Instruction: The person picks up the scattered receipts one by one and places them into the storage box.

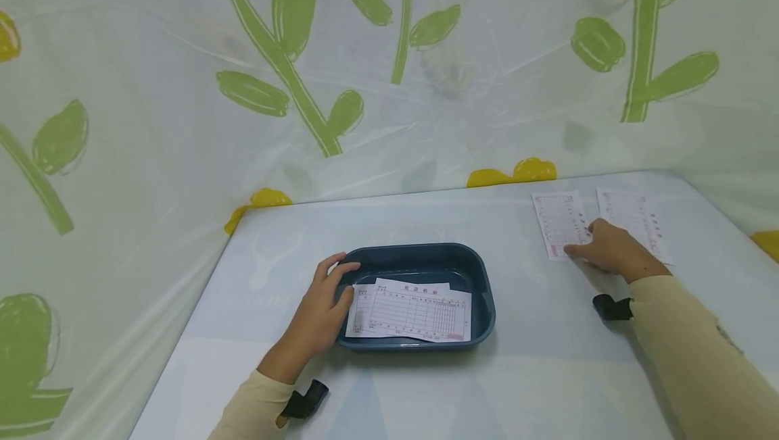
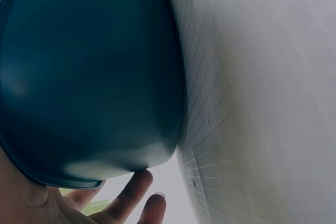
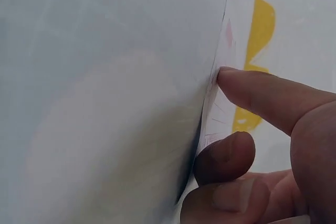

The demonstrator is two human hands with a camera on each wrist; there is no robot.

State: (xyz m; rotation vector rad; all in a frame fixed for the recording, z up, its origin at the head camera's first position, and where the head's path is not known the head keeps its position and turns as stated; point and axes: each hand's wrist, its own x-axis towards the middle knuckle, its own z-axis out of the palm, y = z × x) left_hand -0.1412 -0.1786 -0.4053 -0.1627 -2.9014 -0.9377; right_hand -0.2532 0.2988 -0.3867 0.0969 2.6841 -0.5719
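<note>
A dark blue rectangular tray (image 1: 420, 251) stands on the table, with several printed paper forms (image 1: 420, 311) overlapping inside it. My left hand (image 1: 322, 311) holds the tray's left end at the rim; in the left wrist view, fingertips (image 2: 142, 177) touch its outer wall. To the right, two more printed forms lie near the table's back edge. My right hand (image 1: 611, 251) pinches the nearer form (image 1: 555, 220) by its lower right side, and the right wrist view shows its edge slightly raised. The other form (image 1: 633, 213) is partly covered by that hand.
The pale table (image 1: 517, 393) carries the tray and loose forms. Behind it hangs a white sheet (image 1: 487, 115) printed with green leaves and yellow flowers. Black straps (image 1: 611, 307) are worn at both wrists.
</note>
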